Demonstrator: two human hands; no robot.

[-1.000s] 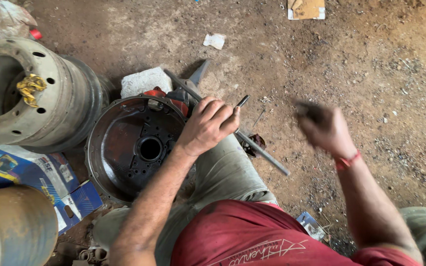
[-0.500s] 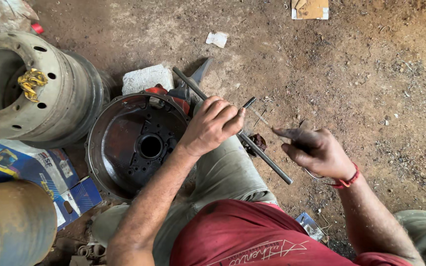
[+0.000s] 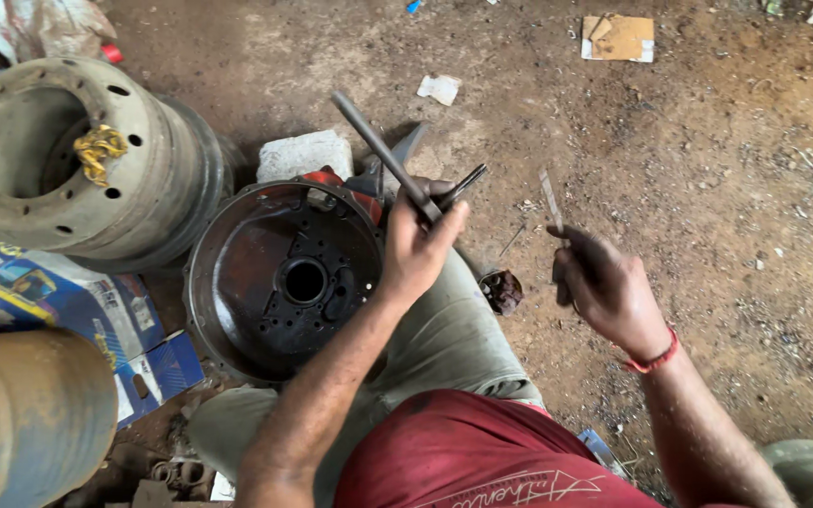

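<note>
Left hand (image 3: 418,246) grips metal rod (image 3: 383,153); right hand (image 3: 604,287) pinches thin strip (image 3: 551,199).

A bare dirt floor (image 3: 708,188) carries a round metal housing (image 3: 284,277), a brake drum (image 3: 68,165), a concrete block (image 3: 305,153) and cardboard scraps (image 3: 620,36).

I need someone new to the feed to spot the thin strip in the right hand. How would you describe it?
Start at the big round dark metal housing on the dirt floor and move right past the left hand gripping a long grey metal rod. The right hand, with a red wrist band, pinches a thin flat pale metal strip that points up. It is far slimmer and flatter than the rod.
</note>
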